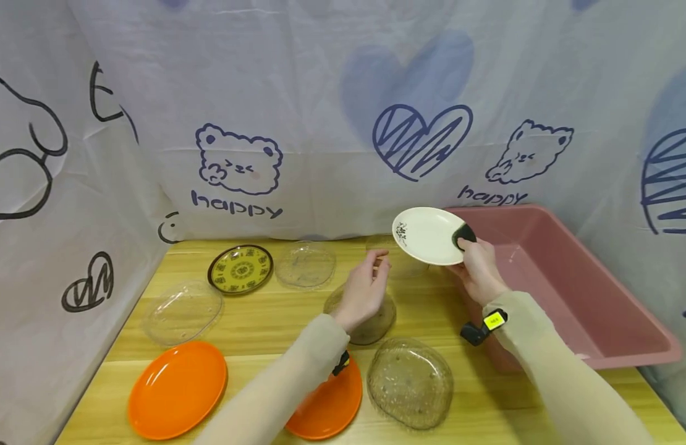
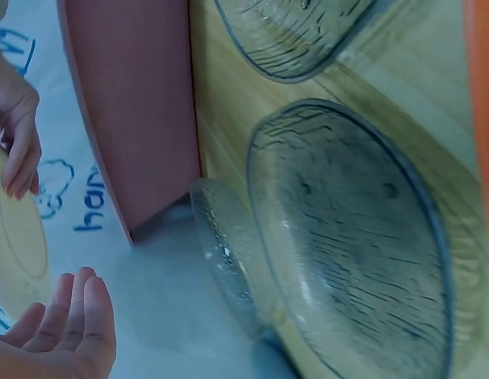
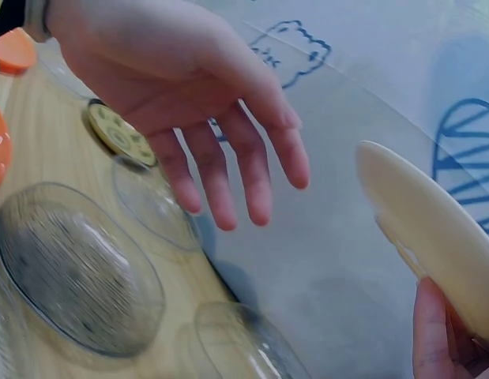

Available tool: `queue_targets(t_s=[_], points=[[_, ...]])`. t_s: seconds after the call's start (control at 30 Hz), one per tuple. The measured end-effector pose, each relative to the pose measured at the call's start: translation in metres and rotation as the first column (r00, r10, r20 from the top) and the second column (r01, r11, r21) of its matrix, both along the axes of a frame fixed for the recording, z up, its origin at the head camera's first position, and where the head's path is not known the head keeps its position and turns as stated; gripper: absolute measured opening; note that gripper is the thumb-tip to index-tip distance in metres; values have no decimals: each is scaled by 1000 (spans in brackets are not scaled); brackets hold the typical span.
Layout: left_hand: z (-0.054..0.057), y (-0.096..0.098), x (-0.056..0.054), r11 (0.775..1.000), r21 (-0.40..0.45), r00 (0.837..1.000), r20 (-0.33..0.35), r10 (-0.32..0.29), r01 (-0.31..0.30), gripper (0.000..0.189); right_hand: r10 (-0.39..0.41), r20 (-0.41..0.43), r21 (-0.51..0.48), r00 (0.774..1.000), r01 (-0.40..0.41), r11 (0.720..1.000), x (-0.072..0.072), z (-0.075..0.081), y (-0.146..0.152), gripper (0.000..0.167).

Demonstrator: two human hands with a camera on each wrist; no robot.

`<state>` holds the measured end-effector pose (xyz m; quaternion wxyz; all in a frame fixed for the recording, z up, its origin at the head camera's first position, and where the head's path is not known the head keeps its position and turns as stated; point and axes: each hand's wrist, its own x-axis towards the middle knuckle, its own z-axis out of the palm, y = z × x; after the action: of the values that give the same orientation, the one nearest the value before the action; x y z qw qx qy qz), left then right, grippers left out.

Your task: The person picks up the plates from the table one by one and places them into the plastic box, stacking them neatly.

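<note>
My right hand (image 1: 478, 272) pinches a white plate (image 1: 426, 235) by its dark green edge, thumb on top. The plate hangs tilted above the table, beside the left end of a pink tub (image 1: 610, 272). Just left of the plate, my left hand (image 1: 366, 289) is held in the air with nothing in it. Its fingers (image 3: 216, 174) are spread and loosely bent in the right wrist view, apart from the plate. Below the left hand lies a smoky clear plate (image 1: 371, 321), partly covered by it. The plate's pale underside (image 3: 434, 229) faces the right wrist camera.
Two orange plates (image 1: 178, 389) lie near the front, one partly under my left forearm. A brown-rimmed patterned plate (image 1: 241, 269) and clear plates (image 1: 305, 266) stand farther back. Another smoky clear plate (image 1: 411, 383) lies front centre. A printed cloth (image 1: 321, 123) hangs behind the table.
</note>
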<state>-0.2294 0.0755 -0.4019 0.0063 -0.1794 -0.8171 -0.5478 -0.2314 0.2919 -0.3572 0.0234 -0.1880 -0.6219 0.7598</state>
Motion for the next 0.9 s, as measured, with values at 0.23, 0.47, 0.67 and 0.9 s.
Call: queue_targets(t_s=[0.23,0.47,0.67,0.9], points=[[4,22,8,988,-129,991,-94,-95,83,43,-43,-4,-109,999,43,993,3,6,30,54],[4,41,14,938,-328,961,-203,-187,113,46,-103,13,-169,995,104,980,6,9,59,57],[4,55,18,870,-480,922,-277,-271,112,48,-98,16,-203,995,99,974,7,5,80,60],[2,72,24,773,-621,842,-342,-416,129,52,-159,-5,-200,987,155,968,2,-5,102,44]])
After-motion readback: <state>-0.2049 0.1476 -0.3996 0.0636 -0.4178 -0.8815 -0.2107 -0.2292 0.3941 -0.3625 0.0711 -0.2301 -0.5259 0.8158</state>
